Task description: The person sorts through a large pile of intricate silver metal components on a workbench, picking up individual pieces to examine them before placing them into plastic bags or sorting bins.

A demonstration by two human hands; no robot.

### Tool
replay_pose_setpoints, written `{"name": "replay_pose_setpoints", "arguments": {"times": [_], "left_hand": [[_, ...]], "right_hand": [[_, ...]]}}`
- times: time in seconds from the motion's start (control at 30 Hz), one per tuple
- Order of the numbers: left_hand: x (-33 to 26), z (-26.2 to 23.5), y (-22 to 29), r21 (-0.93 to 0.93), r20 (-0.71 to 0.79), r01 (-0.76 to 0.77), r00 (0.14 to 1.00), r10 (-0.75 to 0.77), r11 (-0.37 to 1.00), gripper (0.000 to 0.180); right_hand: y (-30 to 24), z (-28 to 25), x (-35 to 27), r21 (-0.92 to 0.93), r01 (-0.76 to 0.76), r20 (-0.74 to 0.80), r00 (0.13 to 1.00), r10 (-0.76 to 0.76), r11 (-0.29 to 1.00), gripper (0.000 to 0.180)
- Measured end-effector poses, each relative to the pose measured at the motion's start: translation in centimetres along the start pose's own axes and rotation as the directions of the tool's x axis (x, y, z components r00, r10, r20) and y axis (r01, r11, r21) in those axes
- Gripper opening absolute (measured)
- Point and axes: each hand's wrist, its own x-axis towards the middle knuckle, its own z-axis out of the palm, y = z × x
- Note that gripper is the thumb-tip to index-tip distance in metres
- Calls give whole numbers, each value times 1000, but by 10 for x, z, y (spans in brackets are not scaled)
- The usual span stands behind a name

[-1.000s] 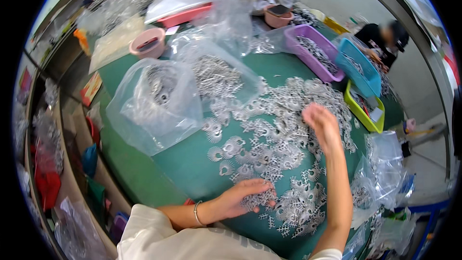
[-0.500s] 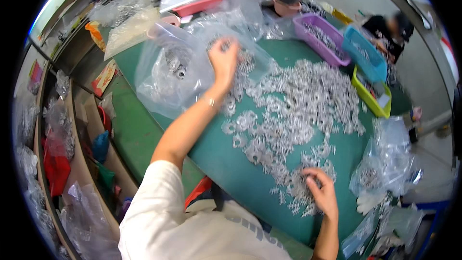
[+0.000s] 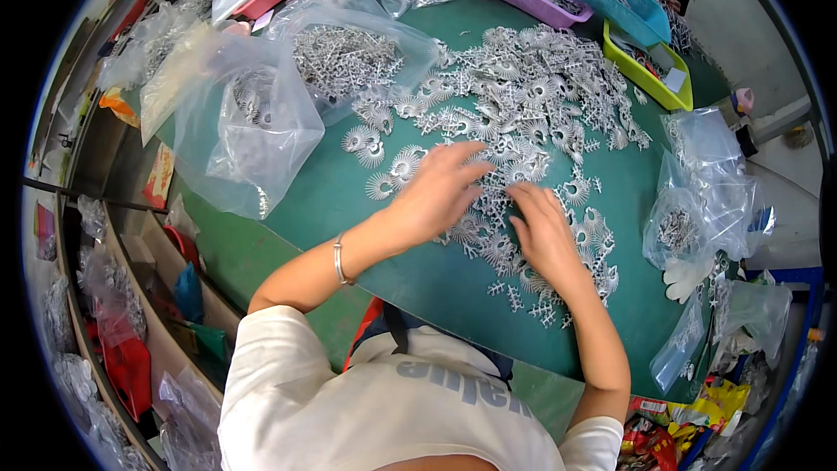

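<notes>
Both of the person's hands are down among the silver-grey pieces (image 3: 540, 83) on the green table (image 3: 418, 296). With those hands as the middle of a clock, the main heap spreads from 12 to 2, fan-shaped pieces (image 3: 380, 186) lie loose at 9, and small branched pieces (image 3: 514, 299) scatter at 6. The left hand (image 3: 440, 192) is back-up and half open, its fingers loosely bent and slightly apart; I can't tell whether anything sits under its palm. The right hand (image 3: 547, 231), just beside it, is part-curled, thumb away from the fingers, fingertips at the pieces; whether it has hold of any is hidden from me. A bracelet (image 3: 338, 260) circles the left wrist. Toward 10 are two filled clear bags, the nearer one (image 3: 288, 157) slumped on the table. A purple basket (image 3: 571, 17) stands at 12, a blue basket (image 3: 649, 30) at 1, a lime-green basket (image 3: 645, 80) near 2, and clear plastic bags (image 3: 711, 148) lie at 3
</notes>
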Motion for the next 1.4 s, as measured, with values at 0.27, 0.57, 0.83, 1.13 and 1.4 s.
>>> {"name": "replay_pose_setpoints", "arguments": {"times": [0.27,0.57,0.83,1.13,1.4], "left_hand": [[-2,-4,-26,89,121,-28,992,17,996,21],[3,-2,-19,268,159,-162,980,123,950,24],[10,-9,-29,-289,-47,175,979,-196,941,22],[-4,-28,-32,-818,238,404,886,-398,410,26],[-25,-25,-34,-742,184,424,874,-451,519,25]], "right_hand": [[23,-8,-4,137,-150,-108,980,165,979,12],[16,7,20,-115,166,97,983,-155,980,23],[8,-1,8,179,-39,77,997,25,983,18],[11,-11,0,342,-379,108,925,364,860,9],[32,-27,-19,560,-541,204,824,529,628,12]]}}
